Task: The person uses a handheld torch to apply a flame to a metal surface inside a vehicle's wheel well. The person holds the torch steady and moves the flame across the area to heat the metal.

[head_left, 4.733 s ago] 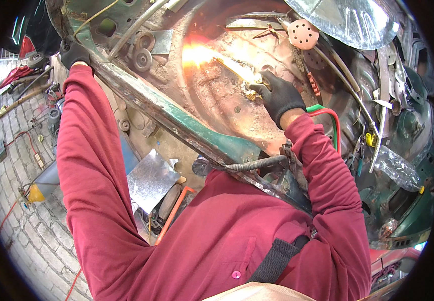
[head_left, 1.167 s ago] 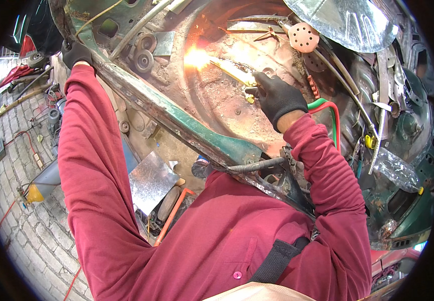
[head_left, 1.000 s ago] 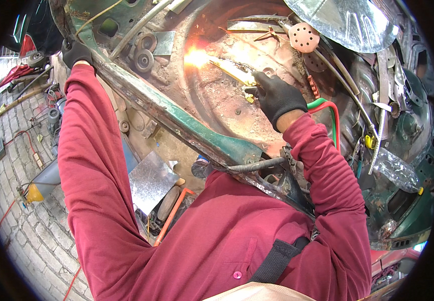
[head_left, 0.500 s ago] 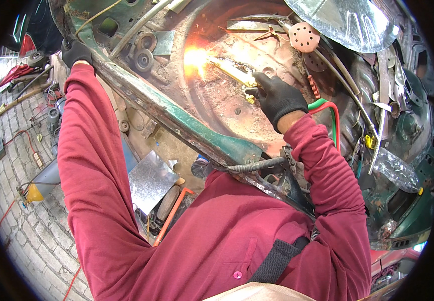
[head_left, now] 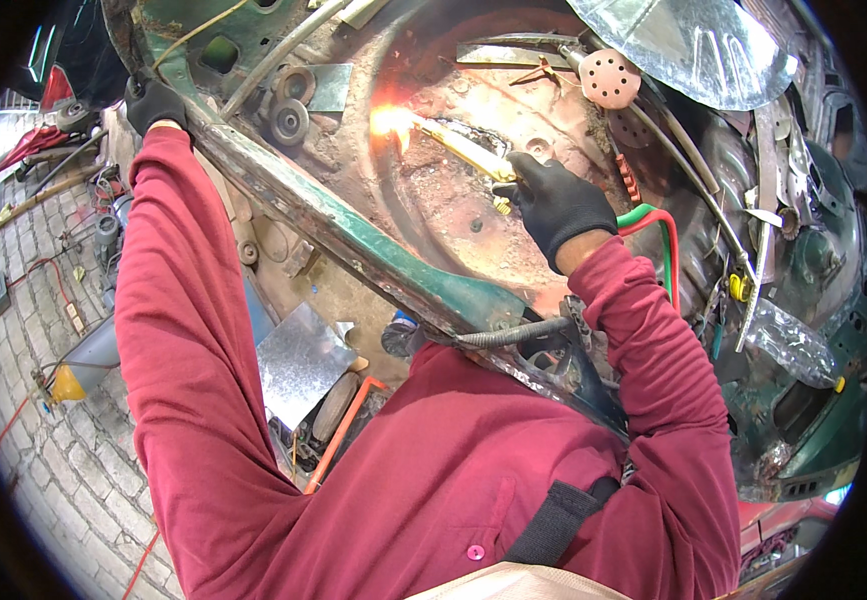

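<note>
Fingers of the right hand (head_left: 558, 200) grip a lit torch (head_left: 468, 152) over the rusty pan (head_left: 438, 225); the left hand (head_left: 156, 106) clasps the green frame's edge (head_left: 378, 245).

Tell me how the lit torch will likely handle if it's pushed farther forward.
Probably stiff: the torch's long tube looks straight and metallic, so it should move as one piece with the right hand. It may drag or twist a little, since red and green hoses show behind that hand and seem to feed it. Its weight is hard to judge.
</note>
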Demonstrator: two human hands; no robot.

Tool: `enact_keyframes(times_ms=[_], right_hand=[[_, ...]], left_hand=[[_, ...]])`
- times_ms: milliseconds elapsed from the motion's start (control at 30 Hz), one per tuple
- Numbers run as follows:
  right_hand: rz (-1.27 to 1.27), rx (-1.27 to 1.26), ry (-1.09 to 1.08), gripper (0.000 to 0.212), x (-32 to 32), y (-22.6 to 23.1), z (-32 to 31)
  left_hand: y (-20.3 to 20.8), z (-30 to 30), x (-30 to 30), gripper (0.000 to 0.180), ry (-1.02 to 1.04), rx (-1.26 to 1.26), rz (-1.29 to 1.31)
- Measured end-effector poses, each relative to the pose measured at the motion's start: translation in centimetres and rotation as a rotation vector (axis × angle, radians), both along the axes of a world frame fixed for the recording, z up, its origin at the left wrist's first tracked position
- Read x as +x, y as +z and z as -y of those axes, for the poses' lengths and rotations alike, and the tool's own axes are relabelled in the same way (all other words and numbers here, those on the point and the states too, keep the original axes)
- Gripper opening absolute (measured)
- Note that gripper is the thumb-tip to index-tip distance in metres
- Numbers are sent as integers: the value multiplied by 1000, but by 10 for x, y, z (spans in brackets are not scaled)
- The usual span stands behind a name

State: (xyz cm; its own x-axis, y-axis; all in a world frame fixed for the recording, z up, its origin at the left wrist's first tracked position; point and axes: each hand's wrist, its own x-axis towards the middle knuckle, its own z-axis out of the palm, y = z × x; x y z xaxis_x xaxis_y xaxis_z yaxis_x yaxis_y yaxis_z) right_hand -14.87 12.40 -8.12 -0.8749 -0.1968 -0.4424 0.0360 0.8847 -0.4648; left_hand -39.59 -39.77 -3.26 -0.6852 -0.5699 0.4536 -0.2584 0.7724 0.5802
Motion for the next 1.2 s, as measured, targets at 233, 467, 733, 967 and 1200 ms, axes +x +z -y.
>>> enact_keyframes(times_ms=[233, 467, 733, 967, 1200], right_hand=[[33, 11, 4, 33, -3, 4, 1], [31, 11, -4, 33, -1, 4, 1], [38, -1, -6, 33, 0, 3, -1], [40, -12, 5, 34, 1, 4, -1], [20, -10, -1, 34, 2, 2, -2]], left_hand=[[2, -5, 3, 45, -7, -43, -6], [8, -12, 7, 45, 10, -80, 16], [6, -18, 7, 46, 8, -43, -13], [2, 7, 0, 48, 40, -96, 37], [3, -4, 1, 49, 17, -12, 17]])
